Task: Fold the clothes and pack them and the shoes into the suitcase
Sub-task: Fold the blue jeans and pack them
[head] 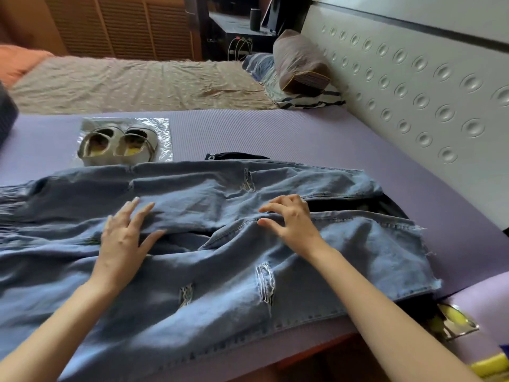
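A pair of ripped blue jeans (pixel 220 244) lies spread sideways across a purple mat (pixel 275 128) on the bed, with the waist toward the left and the frayed leg hems toward the right. The denim is rumpled, with a fold running between the two legs.

The left hand (pixel 124 238) rests flat on the jeans near the middle, fingers straight and spread apart, pressing the cloth. The right hand (pixel 289 219) sits just right of it on the upper edge of the near leg. Its fingers are bent and its thumb is tucked below, pinching a ridge of denim along the seam.

A black garment (pixel 237 155) peeks out from under the far edge of the jeans and shows again between the legs at the right. On the far left of the mat a pair of pale shoes (pixel 118 144) stands side by side on a clear plastic sheet (pixel 162 128), just beyond the jeans.

Farther off lie a beige bed sheet (pixel 137 84) and a brown pillow (pixel 300 64) against the white dimpled headboard (pixel 413 78).
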